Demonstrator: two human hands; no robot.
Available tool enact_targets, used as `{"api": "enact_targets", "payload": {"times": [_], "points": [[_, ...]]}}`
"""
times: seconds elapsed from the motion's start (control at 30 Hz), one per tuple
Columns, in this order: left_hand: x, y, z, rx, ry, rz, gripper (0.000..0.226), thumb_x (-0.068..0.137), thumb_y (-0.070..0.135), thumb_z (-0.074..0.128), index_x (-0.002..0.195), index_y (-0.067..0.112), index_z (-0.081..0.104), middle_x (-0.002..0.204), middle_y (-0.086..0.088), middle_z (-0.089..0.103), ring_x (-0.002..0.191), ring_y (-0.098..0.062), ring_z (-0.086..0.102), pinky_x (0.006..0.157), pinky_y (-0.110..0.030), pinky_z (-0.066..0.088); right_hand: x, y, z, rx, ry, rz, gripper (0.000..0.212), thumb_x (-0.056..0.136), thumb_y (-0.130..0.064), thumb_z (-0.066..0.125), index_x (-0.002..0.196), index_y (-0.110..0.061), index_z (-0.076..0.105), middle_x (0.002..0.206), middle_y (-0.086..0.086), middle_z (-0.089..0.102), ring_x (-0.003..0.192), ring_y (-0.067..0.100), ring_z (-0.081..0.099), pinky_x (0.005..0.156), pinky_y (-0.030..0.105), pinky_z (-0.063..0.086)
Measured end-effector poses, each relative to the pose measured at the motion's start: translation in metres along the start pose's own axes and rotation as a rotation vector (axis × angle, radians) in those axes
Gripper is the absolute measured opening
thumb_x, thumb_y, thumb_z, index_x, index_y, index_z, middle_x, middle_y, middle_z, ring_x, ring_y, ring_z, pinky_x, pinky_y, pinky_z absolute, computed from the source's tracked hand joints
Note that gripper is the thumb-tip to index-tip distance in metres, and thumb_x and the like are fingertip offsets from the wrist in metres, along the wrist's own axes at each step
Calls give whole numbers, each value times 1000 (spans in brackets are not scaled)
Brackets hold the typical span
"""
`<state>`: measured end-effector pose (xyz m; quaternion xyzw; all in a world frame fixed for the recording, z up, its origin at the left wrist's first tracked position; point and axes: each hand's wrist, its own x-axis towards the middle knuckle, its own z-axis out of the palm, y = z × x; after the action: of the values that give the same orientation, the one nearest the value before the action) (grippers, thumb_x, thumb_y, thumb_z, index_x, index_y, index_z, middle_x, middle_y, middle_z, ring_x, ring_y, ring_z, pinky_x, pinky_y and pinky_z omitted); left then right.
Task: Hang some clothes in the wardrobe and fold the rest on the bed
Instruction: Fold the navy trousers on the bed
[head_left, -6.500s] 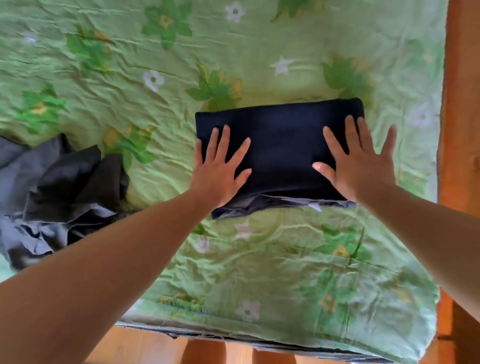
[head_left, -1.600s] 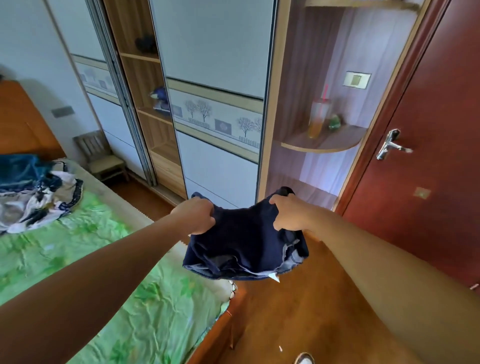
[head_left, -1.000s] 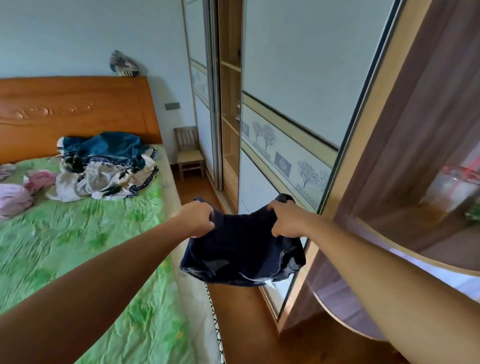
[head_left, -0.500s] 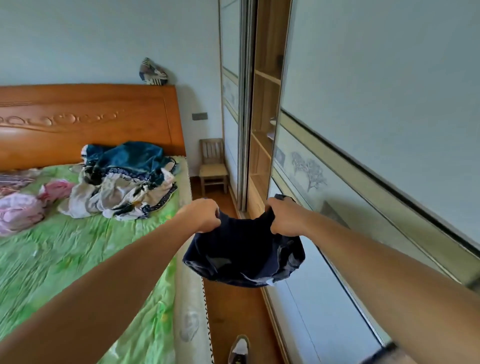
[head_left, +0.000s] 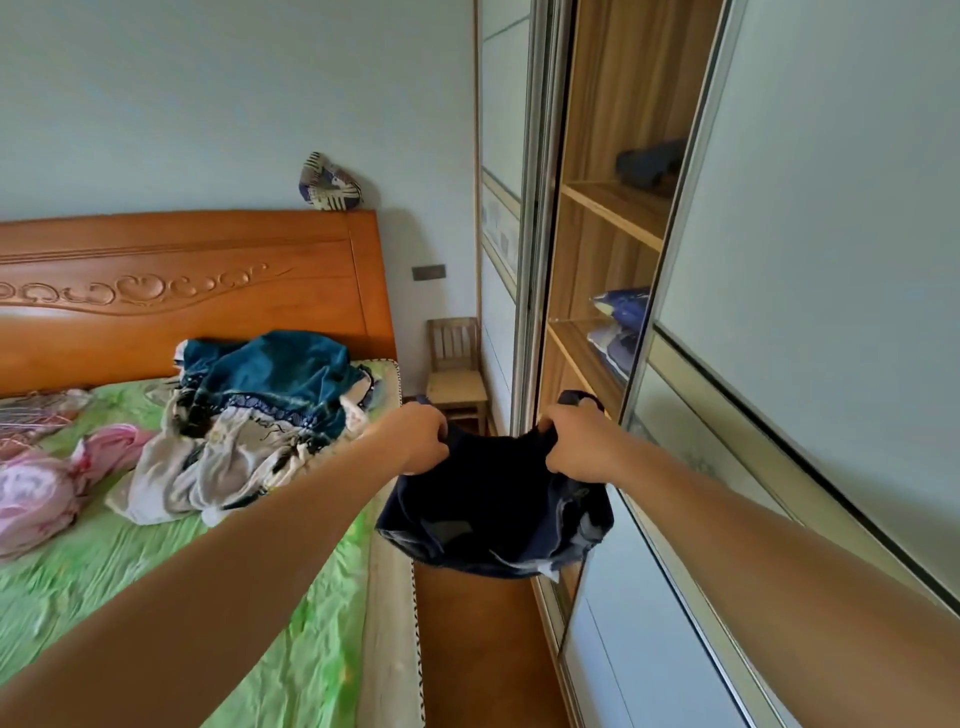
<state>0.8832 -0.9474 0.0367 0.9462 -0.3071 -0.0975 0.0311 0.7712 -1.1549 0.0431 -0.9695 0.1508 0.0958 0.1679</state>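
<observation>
Navy garment (head_left: 493, 512), white tag (head_left: 548, 570) illegible, in left hand (head_left: 418, 440), right hand (head_left: 576, 448)

I cannot identify the dark bundle (head_left: 647, 163) on the upper wardrobe shelf (head_left: 618, 208); pink clothes (head_left: 36, 493) run off the left edge.

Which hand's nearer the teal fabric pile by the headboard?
Left. The left hand grips the navy garment just right of the pile; the right hand grips its other end farther right, beside the wardrobe shelves.
</observation>
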Motion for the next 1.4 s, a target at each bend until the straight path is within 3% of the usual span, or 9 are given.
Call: {"api": "enact_targets", "payload": {"times": [0.17, 0.33, 0.57, 0.73, 0.97, 1.13, 1.2, 1.27, 1.4], "points": [[41, -20, -34, 6, 54, 5, 37, 92, 30, 58, 127, 21, 68, 124, -7, 66, 112, -28, 61, 96, -39, 52, 49, -9, -25, 12, 66, -38, 46, 84, -19, 69, 126, -21, 52, 129, 13, 37, 98, 32, 56, 80, 39, 53], [115, -38, -82, 14, 56, 48, 34, 94, 29, 56, 123, 17, 69, 122, -4, 67, 110, -25, 62, 97, -39, 52, 108, -21, -66, 22, 128, -40, 54, 83, -19, 71, 134, -19, 53, 131, 14, 40, 103, 31, 54, 86, 39, 52], [271, -54, -152, -10, 131, 179, 31, 95, 29, 56, 119, 19, 71, 119, -2, 68, 105, -22, 62, 95, -37, 52, 224, -27, -149, 61, 237, -1, 41, 84, -19, 70, 123, -16, 58, 120, 6, 42, 84, 18, 53, 63, 31, 44], [363, -51, -224, 5, 188, 285, 29, 95, 29, 55, 117, 18, 72, 117, -2, 67, 104, -23, 61, 93, -36, 51, 277, -25, -225, 59, 391, 106, 38, 80, -20, 72, 117, -14, 65, 119, 7, 53, 96, 25, 58, 74, 36, 54], [434, 18, -300, -83, 250, 513, 27, 94, 23, 56, 114, 17, 73, 114, -3, 68, 104, -22, 62, 92, -34, 51, 280, 7, -308, 86, 515, 267, 41, 86, -18, 73, 123, -5, 62, 118, 10, 45, 116, 29, 46, 83, 36, 45], [461, 72, -323, -128, 281, 640, 29, 95, 25, 57, 118, 15, 72, 117, -4, 67, 106, -22, 62, 95, -37, 51, 273, 39, -347, 78, 600, 443, 38, 86, -19, 71, 121, -6, 62, 138, 20, 48, 118, 36, 51, 96, 44, 50], [473, 94, -332, -126, 254, 680, 28, 95, 25, 57, 115, 14, 72, 113, -7, 69, 103, -24, 64, 94, -39, 53, 275, 49, -360, 52, 650, 528, 19, 85, -18, 67, 99, -7, 61, 137, 23, 52, 111, 37, 57, 84, 37, 52], [488, 115, -338, -131, 217, 718, 27, 95, 25, 57, 115, 14, 71, 112, -8, 69, 103, -25, 64, 96, -42, 53, 281, 58, -372, 14, 688, 613, 15, 86, -18, 62, 82, -9, 50, 123, 23, 59, 100, 37, 61, 70, 33, 47], [528, 150, -350, -178, 181, 782, 27, 97, 28, 56, 118, 18, 70, 114, -5, 68, 105, -24, 63, 98, -43, 52, 294, 83, -400, -17, 741, 727, 12, 86, -14, 58, 90, -7, 50, 104, 16, 59, 89, 32, 60, 60, 29, 42]]}}
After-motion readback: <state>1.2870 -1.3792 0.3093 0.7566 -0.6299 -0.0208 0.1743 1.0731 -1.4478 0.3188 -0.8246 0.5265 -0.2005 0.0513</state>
